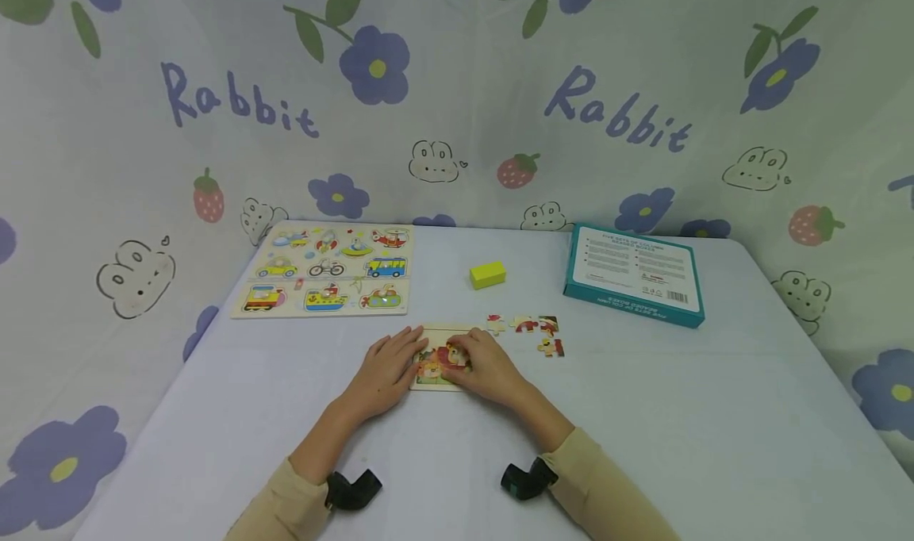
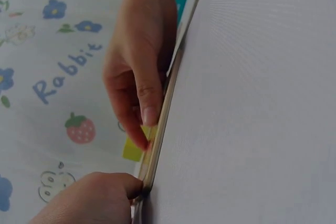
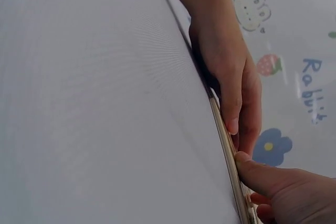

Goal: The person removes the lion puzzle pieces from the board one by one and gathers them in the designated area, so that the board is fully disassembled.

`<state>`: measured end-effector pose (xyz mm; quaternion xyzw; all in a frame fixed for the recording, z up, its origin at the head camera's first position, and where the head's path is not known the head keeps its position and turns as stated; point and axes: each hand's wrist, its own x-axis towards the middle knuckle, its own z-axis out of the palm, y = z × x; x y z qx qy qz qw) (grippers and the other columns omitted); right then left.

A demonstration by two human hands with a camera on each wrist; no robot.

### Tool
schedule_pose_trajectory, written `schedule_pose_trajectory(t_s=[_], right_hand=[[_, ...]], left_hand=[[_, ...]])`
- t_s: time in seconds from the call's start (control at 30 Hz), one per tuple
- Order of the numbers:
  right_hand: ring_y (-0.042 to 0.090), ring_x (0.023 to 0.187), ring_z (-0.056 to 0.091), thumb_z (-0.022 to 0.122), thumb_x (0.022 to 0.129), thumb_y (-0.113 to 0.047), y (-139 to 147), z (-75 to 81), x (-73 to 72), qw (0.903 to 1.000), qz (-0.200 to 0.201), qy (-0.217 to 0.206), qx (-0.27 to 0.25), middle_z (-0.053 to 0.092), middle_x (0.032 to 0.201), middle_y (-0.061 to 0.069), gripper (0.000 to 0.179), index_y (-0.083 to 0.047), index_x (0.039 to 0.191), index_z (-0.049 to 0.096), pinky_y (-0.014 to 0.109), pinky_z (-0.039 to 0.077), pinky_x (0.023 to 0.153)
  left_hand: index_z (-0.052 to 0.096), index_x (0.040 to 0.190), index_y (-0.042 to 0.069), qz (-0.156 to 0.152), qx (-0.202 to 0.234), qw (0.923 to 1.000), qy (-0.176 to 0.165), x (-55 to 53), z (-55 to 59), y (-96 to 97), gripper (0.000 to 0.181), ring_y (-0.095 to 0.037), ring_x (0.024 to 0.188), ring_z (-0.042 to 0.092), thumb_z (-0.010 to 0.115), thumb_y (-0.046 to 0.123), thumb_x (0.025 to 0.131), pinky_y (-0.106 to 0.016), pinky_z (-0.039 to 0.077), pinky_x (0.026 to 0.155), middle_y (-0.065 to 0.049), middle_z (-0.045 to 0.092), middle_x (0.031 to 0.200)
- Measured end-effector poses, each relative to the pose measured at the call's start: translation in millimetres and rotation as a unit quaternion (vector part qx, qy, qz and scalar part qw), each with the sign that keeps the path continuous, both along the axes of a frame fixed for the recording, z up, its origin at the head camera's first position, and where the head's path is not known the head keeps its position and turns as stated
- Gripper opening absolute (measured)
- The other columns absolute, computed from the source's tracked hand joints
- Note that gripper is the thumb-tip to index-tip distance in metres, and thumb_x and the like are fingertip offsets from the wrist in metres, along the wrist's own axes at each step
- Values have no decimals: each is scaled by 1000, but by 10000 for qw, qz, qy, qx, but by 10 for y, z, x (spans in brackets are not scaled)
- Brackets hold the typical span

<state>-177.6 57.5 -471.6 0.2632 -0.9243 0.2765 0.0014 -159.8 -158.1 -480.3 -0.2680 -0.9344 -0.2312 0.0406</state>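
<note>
Where the line runs from left to right, a wooden vehicle puzzle board [image 1: 324,275] comes first, lying flat on the white-covered table [image 1: 214,446] beyond the left hand and off to its outer side. Nearer the person, a tan sleeve [image 1: 282,505] ends behind the left hand, with a black wrist mount [image 1: 353,491] at its inner side. The left hand [image 1: 385,373] lies with its fingers extended and close together, their tips resting on the near-vertical left border of a small wooden jigsaw tray [image 1: 439,336]. That tray lies flat between the two hands, touched by both. On it, a red-maned lion picture [image 1: 451,356] shows between the thumb and forefinger of the right hand [image 1: 490,368], which bends over the tray with a narrow gap between those two digits; whether they pinch a separate piece, one cannot tell. A yellow block [image 1: 488,275] sits straight beyond the right hand, well apart from it. Four loose jigsaw pieces [image 1: 525,324] lie just past the right hand and to its outer side, three in a rough row and one nearer the person. Farthest right, beyond the right hand, a teal-edged box [image 1: 634,275] lies with its white printed panel upward. Behind everything hangs a flowered "Rabbit" backdrop [image 1: 471,89].
</note>
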Motion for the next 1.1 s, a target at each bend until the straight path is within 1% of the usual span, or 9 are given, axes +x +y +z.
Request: schedule_pose_trajectory(t_s=[0.2,0.43,0.63,0.93,1.1], right_hand=[[9,68,38,72,77,-38,-7,18,-17,9999,19,-99,104,44,80,-4,52,-7,117,61,22,33,58],[10,67,38,74,75,-38,-17,48,-52,9989,-56,-413,214,43,78,-4,53,-8,116,59,22,31,57],[10,68,40,77,72,-36,-14,48,-58,9985,-177,-504,-78,46,82,-3,53,-13,113,53,23,35,57],[10,76,44,77,73,-34,-12,40,-53,9973,-344,-552,-335,49,94,-2,48,-15,112,54,25,39,64],[11,79,48,76,76,-27,0,31,-65,9973,-195,-366,-608,57,96,0,43,-12,110,55,26,42,67]], left_hand=[[50,131,7,1,62,10000,-47,-2,-6,-3,40,-25,134,26,50,18,93,-49,18,105,-8,34,145],[49,132,8,35,77,9998,-153,-9,-36,-3,42,-23,135,24,53,21,92,-48,17,105,-5,33,146],[49,132,9,53,89,9999,-124,-4,-33,0,42,-23,135,25,54,21,92,-48,17,105,-5,33,146],[50,131,9,51,137,9998,-107,2,-28,0,41,-23,134,25,53,22,92,-49,17,105,-5,34,145],[50,131,9,50,160,9998,-98,-2,-27,-3,40,-23,135,25,52,23,93,-48,17,105,-5,34,145]])
